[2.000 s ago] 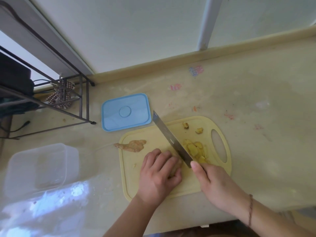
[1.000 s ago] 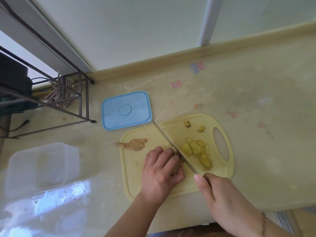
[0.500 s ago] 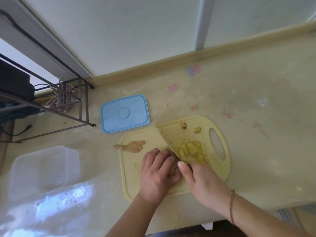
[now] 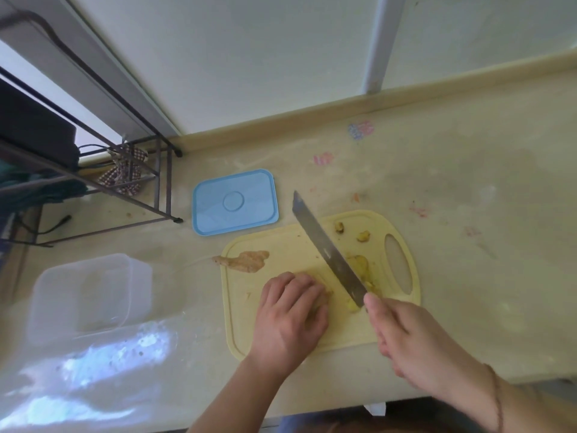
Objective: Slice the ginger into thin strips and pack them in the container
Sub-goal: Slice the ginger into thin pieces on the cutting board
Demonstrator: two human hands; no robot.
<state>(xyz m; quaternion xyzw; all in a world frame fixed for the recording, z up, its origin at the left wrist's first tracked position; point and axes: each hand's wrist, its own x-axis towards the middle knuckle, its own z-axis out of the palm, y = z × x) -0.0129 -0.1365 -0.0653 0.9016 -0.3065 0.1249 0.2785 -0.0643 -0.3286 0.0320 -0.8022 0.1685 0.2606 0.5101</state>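
Note:
On the yellow cutting board, my left hand curls over a piece of ginger, which it almost fully hides. My right hand grips the handle of a long knife; the blade slants up-left across the board just right of my left fingers. Cut ginger pieces lie right of the blade. An unpeeled ginger lump sits at the board's left edge. The clear plastic container stands open at the left, its blue lid behind the board.
A dark metal wire rack with a checked cloth stands at the back left. Two small ginger scraps lie near the board's handle hole. The counter's front edge runs just below my wrists. A wall closes off the back.
The knife blade has lifted and swung back out from a low cut beside my left fingers. My right hand has drawn back toward the board's front edge. My left hand stays on the ginger.

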